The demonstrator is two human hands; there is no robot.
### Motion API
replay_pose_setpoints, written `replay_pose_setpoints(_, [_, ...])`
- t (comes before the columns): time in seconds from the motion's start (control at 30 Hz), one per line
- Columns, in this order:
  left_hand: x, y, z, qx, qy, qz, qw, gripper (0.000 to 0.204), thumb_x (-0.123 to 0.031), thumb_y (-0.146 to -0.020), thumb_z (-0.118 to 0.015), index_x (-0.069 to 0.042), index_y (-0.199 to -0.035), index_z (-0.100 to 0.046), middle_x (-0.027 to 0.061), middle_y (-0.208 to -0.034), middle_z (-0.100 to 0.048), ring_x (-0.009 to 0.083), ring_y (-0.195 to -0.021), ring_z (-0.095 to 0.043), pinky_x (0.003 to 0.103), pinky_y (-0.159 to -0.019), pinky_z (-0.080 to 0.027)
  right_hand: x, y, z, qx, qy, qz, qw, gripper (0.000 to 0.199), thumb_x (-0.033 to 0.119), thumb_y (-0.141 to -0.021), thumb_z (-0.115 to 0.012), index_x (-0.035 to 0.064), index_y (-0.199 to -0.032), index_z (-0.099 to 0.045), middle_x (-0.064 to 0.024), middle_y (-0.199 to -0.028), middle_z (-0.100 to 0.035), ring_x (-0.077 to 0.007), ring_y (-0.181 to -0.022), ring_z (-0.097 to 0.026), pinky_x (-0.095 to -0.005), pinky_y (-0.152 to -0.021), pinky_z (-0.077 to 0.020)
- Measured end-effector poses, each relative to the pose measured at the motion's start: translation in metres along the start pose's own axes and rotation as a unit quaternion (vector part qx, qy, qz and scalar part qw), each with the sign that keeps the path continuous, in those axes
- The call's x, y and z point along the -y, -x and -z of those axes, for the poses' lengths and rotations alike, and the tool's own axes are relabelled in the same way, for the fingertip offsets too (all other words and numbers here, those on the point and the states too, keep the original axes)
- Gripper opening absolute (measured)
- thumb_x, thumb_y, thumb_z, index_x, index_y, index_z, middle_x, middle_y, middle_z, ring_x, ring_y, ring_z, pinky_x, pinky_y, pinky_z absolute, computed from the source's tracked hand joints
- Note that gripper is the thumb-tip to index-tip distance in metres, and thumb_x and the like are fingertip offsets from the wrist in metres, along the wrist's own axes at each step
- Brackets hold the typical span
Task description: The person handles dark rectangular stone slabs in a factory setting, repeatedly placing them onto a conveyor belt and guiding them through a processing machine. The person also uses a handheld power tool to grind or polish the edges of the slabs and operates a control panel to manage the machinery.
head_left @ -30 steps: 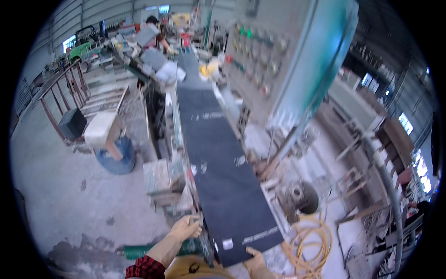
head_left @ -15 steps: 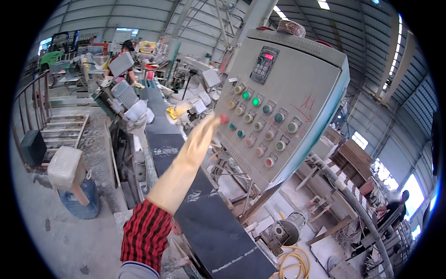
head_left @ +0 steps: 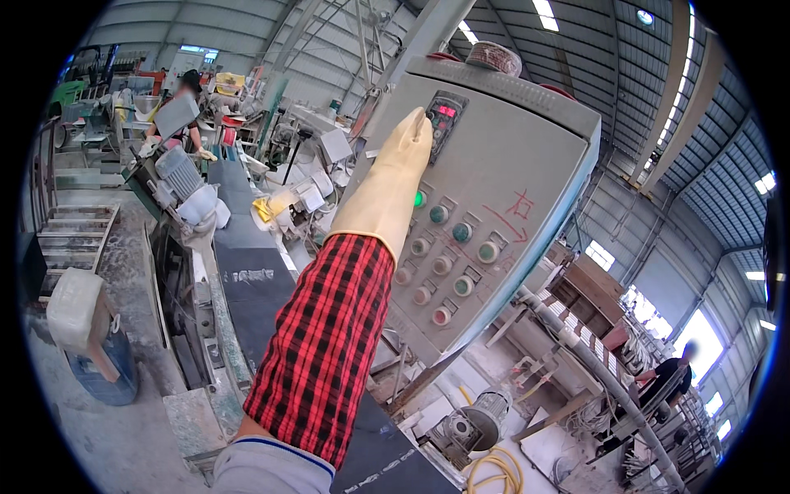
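Observation:
In a pale yellow rubber glove with a red-and-black checked sleeve, my left hand (head_left: pixel 403 156) reaches up to a grey control cabinet (head_left: pixel 527 136). Its fingers are drawn together, with the tips at the left side of a small black keypad panel (head_left: pixel 452 123) with a lit red display. Whether the fingertips touch the keypad, or hold anything, is hidden by the glove. Below the hand are rows of round buttons and lamps, including a lit green lamp (head_left: pixel 420 198) partly behind the glove and a red button (head_left: pixel 442 315). My right hand is out of view.
Beneath my arm runs a long dark slab surface (head_left: pixel 247 272). A motor (head_left: pixel 179 171) on a machine stands left of it, beside a blue jug (head_left: pixel 107 375). At lower right are another motor (head_left: pixel 485 416) and a yellow hose (head_left: pixel 496 471). Two people are farther off.
My left hand has moved up from beside a red button at the cabinet's left edge to the keypad panel. More of the sleeve shows, and the whole view has shifted.

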State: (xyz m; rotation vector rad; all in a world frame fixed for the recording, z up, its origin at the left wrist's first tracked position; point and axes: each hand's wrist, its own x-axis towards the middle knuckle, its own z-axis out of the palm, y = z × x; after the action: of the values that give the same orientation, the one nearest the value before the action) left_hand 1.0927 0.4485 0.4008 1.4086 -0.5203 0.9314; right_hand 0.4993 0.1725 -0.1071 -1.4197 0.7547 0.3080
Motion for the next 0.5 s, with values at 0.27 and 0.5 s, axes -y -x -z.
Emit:
replay_pose_setpoints(0.27, [0.027, -0.029, 0.004, -0.031, 0.021, -0.062, 0.997, 0.051, -0.034, -0.103, -0.041, 0.001, -0.14, -0.053, 0.0182, -0.143, -0.055, 0.0293, -0.137, -0.048, 0.033, -0.115, -0.035, -0.018, -0.018, 0.003, -0.009, 0.548, 0.191, 0.814, 0.037, 0.03, -0.096, -0.06, 0.0057, -0.123, -0.062, -0.016, -0.111, -0.068, -0.031, -0.101, -0.065, -0.0417, -0.088, -0.0518])
replay_pose_setpoints(0.5, [0.025, -0.02, -0.006, -0.036, 0.056, -0.043, 0.997, 0.05, -0.034, -0.104, -0.044, 0.001, -0.139, -0.053, 0.0159, -0.142, -0.057, 0.0262, -0.136, -0.051, 0.032, -0.114, -0.037, 0.021, 0.007, -0.008, -0.025, 0.551, 0.17, 0.817, 0.056, 0.046, -0.084, -0.07, 0.0074, -0.124, -0.062, -0.0197, -0.107, -0.068, -0.0374, -0.098, -0.065, -0.0447, -0.086, -0.052])
